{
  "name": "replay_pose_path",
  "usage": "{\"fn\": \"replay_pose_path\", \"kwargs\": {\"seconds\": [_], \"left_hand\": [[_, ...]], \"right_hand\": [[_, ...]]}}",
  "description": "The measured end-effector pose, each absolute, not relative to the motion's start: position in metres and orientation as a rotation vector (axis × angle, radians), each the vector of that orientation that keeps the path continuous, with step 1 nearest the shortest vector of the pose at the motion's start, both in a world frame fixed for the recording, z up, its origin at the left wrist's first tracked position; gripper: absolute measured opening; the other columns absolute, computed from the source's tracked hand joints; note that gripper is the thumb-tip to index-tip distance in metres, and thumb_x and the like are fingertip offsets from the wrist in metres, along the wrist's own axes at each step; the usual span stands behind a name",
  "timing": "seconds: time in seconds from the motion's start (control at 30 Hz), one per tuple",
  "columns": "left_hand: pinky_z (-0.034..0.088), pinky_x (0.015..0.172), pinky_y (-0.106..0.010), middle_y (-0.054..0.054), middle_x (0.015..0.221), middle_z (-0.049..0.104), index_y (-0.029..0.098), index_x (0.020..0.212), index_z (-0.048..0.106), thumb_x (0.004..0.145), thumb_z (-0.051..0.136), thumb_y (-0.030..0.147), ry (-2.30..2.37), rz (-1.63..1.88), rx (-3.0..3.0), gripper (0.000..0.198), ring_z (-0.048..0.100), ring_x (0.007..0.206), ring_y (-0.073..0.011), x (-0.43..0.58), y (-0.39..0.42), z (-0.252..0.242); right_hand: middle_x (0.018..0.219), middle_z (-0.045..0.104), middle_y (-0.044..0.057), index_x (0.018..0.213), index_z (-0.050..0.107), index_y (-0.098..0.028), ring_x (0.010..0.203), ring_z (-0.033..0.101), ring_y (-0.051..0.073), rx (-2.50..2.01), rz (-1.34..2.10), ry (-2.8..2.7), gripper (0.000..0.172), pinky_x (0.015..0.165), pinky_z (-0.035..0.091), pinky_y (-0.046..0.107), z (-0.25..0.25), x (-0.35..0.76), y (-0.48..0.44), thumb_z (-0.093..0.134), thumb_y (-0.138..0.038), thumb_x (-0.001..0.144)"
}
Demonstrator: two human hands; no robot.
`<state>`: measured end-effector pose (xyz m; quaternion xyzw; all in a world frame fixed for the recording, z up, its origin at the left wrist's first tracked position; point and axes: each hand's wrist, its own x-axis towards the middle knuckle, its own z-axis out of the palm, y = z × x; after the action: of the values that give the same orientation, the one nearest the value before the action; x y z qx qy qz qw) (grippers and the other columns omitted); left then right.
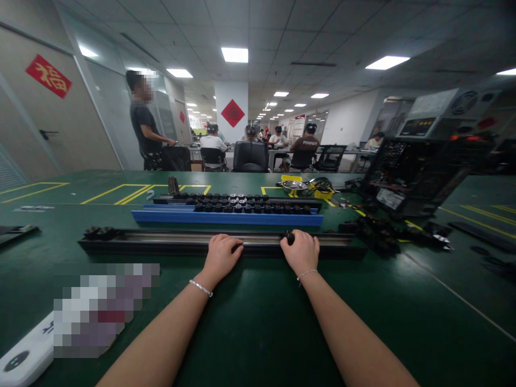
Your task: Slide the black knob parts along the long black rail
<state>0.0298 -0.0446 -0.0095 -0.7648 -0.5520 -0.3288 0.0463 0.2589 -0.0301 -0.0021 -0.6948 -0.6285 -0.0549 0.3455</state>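
A long black rail (161,248) with a pale metallic channel lies crosswise in front of me on the green table. My left hand (221,257) is closed over the rail's near edge around its middle, the thumb along the edge. Farther right, my right hand (302,251) is closed with its fingers at a small black part (289,237) at the channel. Small dark parts (99,232) sit at the rail's left end. Behind it, a blue rail (226,217) lies parallel, with rows of small black parts (237,206) along its far side. My fingertips are partly hidden.
A blurred-out object with a white end (24,349) lies at left front. A metal bowl (294,186), cables and yellow trays stand at the back. An opened computer case (403,172) and a dark heap of parts (374,234) are right. People sit beyond; one person (145,123) stands.
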Motion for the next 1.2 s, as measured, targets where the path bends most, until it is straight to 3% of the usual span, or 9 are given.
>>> {"fn": "replay_pose_path", "kwargs": {"seconds": [0.5, 1.2], "left_hand": [[0.037, 0.09, -0.043, -0.003, 0.088, 0.071, 0.025, 0.091, 0.07, 0.082, 0.053, 0.034, -1.705, -0.992, -2.345, 0.02, 0.057, 0.093, -0.0226, 0.03, -0.044, -0.009], [0.037, 0.09, -0.043, -0.003, 0.09, 0.071, 0.025, 0.091, 0.069, 0.082, 0.054, 0.032, -1.684, -0.989, -2.344, 0.019, 0.057, 0.094, -0.0229, 0.029, -0.045, -0.009]], "right_hand": [[0.096, 0.065, 0.01, 0.089, 0.06, -0.017, 0.1, 0.052, 0.024, -1.825, -0.128, -1.612, 0.026, 0.102, 0.021, 0.045, 0.0, 0.263, -0.031, 0.045, -0.034, 0.076], [0.087, 0.064, 0.01, 0.081, 0.059, -0.017, 0.091, 0.052, 0.024, -1.833, -0.16, -1.575, 0.024, 0.095, 0.026, 0.041, -0.002, 0.269, -0.029, 0.044, -0.035, 0.075]]}}
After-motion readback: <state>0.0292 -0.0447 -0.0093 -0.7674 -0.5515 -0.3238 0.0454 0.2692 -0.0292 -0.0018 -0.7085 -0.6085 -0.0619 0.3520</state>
